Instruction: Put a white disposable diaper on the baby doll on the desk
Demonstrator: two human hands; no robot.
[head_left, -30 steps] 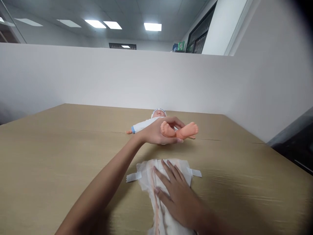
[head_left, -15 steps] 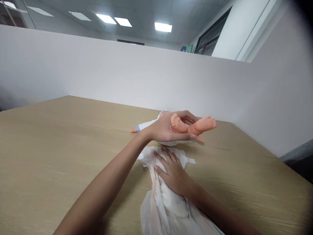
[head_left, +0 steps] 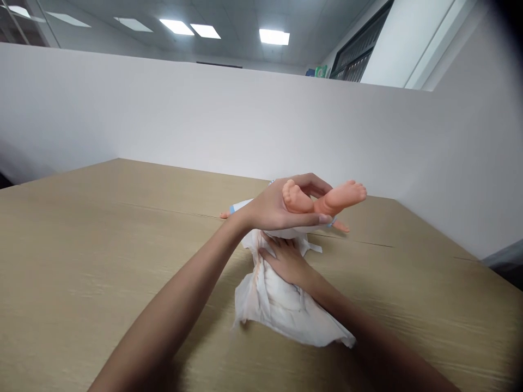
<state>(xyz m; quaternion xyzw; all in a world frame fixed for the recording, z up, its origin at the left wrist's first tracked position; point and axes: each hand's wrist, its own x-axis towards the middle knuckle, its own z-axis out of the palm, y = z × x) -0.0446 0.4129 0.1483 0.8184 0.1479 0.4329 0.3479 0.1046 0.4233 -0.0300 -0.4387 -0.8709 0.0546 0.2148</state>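
My left hand is wrapped round the lower legs of a baby doll and holds them raised, both bare feet pointing toward me. The doll lies on its back in white clothing with blue cuffs, its arms out to the sides; its head and most of its body are hidden behind my hand. Below it, an unfolded white diaper lies on the table, its far end at the doll's bottom and a side tab sticking out to the right. On the diaper rests my right hand, flat, fingertips partly hidden under the doll.
The wooden table has thin seams across it. A white partition wall stands along its far edge and turns along the right. Beyond the wall, a green package shows near a dark-framed window.
My right hand has slid the diaper away from me, so its far end now sits under the doll's bottom. My left hand has lifted the doll's legs slightly higher.
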